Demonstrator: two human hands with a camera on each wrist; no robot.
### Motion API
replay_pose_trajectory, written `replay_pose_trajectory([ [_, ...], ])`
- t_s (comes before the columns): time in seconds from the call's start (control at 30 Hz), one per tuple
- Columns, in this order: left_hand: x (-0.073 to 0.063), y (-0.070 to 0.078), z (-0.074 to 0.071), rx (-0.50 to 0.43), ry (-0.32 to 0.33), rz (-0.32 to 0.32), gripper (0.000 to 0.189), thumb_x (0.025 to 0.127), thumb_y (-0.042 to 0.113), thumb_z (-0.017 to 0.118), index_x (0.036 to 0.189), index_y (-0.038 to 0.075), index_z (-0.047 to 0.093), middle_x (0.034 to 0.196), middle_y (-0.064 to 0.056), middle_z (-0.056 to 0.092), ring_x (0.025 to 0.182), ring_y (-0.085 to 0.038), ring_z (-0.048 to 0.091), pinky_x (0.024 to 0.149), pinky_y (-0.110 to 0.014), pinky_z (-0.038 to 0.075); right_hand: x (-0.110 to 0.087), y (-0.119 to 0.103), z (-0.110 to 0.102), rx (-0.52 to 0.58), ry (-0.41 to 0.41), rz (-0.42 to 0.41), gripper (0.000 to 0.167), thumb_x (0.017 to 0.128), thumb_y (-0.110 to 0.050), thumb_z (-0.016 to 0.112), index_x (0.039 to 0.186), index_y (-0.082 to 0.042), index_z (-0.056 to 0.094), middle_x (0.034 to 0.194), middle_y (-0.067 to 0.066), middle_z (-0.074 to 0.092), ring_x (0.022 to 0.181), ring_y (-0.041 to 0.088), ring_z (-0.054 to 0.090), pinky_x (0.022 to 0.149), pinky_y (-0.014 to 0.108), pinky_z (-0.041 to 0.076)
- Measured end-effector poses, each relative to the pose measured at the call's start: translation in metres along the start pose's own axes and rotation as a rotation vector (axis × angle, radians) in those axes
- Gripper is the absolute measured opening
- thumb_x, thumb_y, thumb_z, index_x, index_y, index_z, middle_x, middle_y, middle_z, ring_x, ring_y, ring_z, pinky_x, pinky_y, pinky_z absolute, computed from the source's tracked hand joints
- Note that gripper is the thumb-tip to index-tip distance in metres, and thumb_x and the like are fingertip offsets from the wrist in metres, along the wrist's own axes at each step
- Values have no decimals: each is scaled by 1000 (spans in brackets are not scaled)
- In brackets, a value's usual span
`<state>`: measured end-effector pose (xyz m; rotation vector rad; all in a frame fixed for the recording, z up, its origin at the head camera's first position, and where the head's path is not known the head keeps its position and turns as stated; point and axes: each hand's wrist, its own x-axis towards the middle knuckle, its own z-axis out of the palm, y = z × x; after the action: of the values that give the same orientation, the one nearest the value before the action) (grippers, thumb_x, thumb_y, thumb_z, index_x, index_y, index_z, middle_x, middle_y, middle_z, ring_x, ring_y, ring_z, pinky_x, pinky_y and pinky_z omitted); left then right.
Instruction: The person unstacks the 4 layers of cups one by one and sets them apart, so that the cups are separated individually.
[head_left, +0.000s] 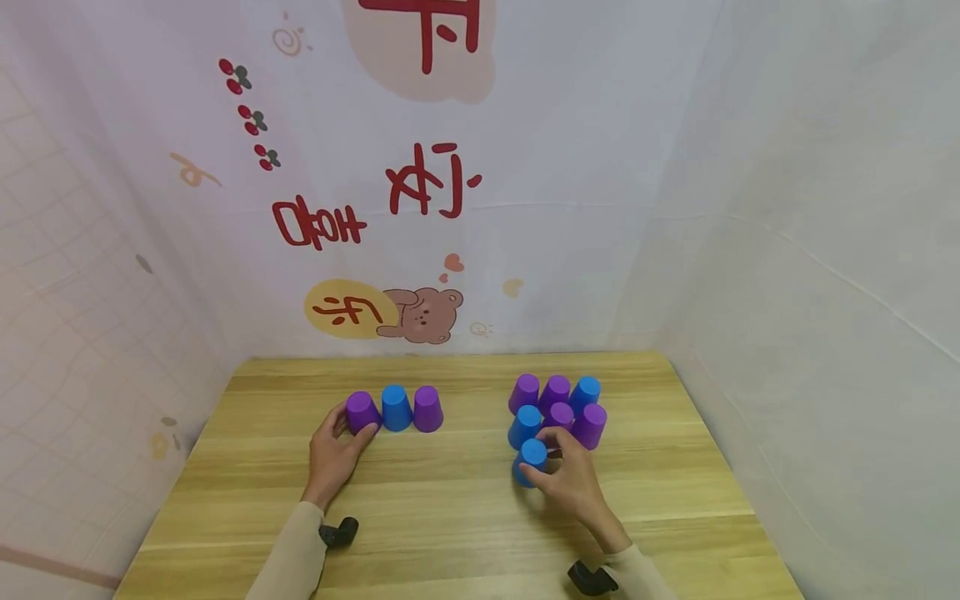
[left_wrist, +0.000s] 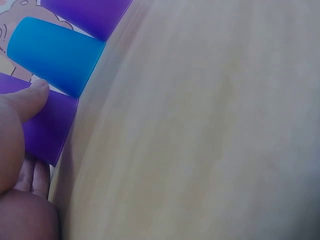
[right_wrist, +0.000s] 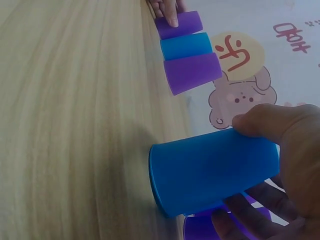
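Observation:
My left hand (head_left: 333,457) holds an upside-down purple cup (head_left: 363,414), thumb on the near right side and fingers round the left. That cup is the left end of a row, beside a blue cup (head_left: 396,408) and another purple cup (head_left: 428,409). At the right, my right hand (head_left: 573,483) grips an upside-down blue cup (right_wrist: 215,170) between thumb and fingers. Its rim is close to the table, in front of a cluster of upside-down cups. Nearest it in the cluster stands a blue cup (head_left: 524,427); a purple cup (head_left: 591,426) is at the front right.
Purple cups (head_left: 527,394) and a blue cup (head_left: 586,393) form the cluster's back line. Bare wood of the table (head_left: 472,500) lies between the hands. A printed white cloth (head_left: 562,250) hangs behind, with more cloth (head_left: 810,333) along the sides.

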<state>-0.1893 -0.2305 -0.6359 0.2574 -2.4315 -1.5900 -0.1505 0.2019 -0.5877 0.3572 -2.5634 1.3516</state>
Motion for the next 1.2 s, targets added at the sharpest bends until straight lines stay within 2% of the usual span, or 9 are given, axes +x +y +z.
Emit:
replay_pose_trajectory([
  [0.23,-1,1,1,13,10,9,76,102,20,88,165,0,51,161,-31,62,149,-48,64,130,-58,50,-2,2,1,17,-8,35,50,79,-7,102,117,-10,70,108,1,78,100,20,78,85,37,75],
  [0.6,0,0,0,-3,-5,4,77,103,23,87,166,0,50,162,-31,61,151,-49,62,133,-58,47,-2,6,1,14,-19,36,50,81,-10,102,119,-11,69,110,1,79,101,19,78,85,24,70],
  [0.73,0,-1,0,1,-2,12,77,103,24,87,166,0,49,162,-31,61,150,-49,62,132,-58,48,-3,6,1,11,-19,34,50,81,-10,102,119,-11,69,111,1,79,101,19,78,85,25,71],
  [0.9,1,-1,1,3,2,13,77,102,22,88,166,0,50,161,-31,62,150,-48,63,131,-56,49,-5,6,1,-14,-13,6,55,80,-9,103,123,-8,69,114,4,79,101,22,79,87,35,74],
  [1.07,1,-2,1,13,3,19,77,102,21,88,166,0,50,161,-30,62,150,-47,64,130,-56,49,-9,8,1,-35,13,-78,66,81,-15,102,134,-1,65,123,11,78,103,27,79,88,46,75],
  [1.2,-1,-1,0,8,0,23,77,102,21,88,166,0,50,162,-30,62,151,-46,63,129,-55,49,-12,8,0,-54,62,-145,71,86,-20,98,142,4,63,131,20,76,108,33,77,88,46,73],
])
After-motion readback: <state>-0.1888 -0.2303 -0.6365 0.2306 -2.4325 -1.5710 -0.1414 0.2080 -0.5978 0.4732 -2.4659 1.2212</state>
